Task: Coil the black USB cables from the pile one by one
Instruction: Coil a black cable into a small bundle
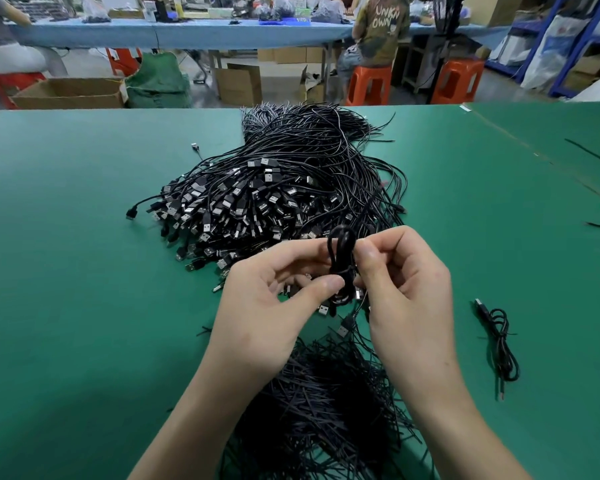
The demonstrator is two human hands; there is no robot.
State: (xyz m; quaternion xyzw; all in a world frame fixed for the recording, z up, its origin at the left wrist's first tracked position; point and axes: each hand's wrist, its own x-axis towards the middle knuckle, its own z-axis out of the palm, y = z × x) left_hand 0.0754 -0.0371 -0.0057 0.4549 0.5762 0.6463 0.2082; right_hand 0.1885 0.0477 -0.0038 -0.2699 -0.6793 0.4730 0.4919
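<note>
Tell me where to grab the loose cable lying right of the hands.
Pinch the loose cable at its bunched middle, coming from above with fingers either side. It lies flat on the green table, strands running together there, so one pinch likely gathers every loop.

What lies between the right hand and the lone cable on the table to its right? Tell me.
Only bare green table, as the head view shows; the right hand and lone cable lie apart.

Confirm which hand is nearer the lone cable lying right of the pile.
Right. The right hand is just left of the lone cable; the left hand sits farther left, beyond the held cable.
</note>
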